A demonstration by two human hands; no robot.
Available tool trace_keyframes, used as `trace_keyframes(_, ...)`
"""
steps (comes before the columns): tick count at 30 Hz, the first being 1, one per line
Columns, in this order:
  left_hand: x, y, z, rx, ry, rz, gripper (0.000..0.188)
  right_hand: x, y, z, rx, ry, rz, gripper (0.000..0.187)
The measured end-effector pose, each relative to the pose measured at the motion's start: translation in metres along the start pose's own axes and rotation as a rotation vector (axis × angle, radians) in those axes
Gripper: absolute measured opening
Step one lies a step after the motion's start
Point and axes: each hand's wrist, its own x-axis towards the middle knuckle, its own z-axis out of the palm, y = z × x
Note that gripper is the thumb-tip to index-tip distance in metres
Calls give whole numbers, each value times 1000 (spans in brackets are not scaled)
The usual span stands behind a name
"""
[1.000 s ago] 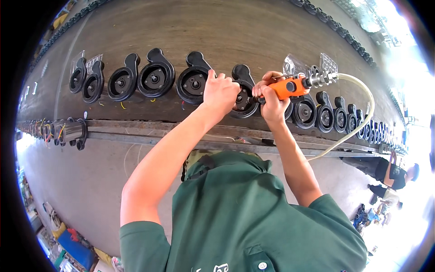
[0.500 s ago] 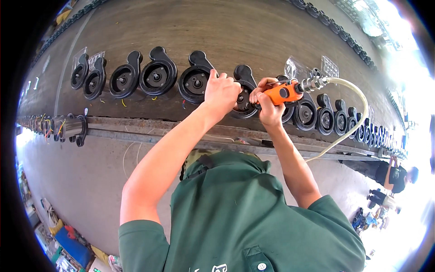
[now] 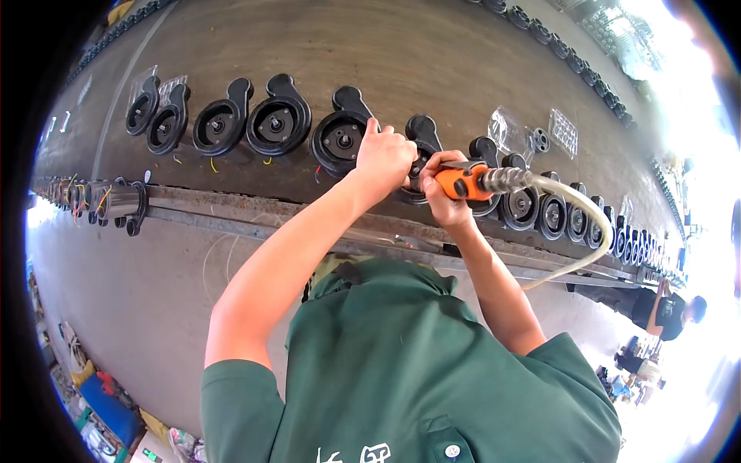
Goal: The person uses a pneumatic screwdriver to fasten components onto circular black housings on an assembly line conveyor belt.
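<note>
Sitting nearer the left hand [image 3: 385, 160] than before, the orange tool [image 3: 457, 185].

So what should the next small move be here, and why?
Probably a slight right hand adjustment to line the orange tool up with the black housing: the right hand grips the tool with its front end toward the housing, and the left hand is at the housing's side, though fingers hide any contact.
</note>
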Motion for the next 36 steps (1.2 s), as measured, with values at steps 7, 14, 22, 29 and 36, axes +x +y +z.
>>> trace_keyframes(7,2,-1,0,-50,-72,-55,37,19,0,-2,142,120,37,26)
trace_keyframes(14,-76,50,4,-607,516,-405,30,25,-27,-7,232,158,-43,27)
trace_keyframes(22,-54,56,55,-1539,323,-884,65,56,6,-15,263,250,1,25)
trace_keyframes(29,-31,42,59,-1551,168,-957,63,59,14,-17,298,183,-4,23)
trace_keyframes(36,-29,39,59,-1545,154,-977,62,58,14,-13,239,46,15,22)
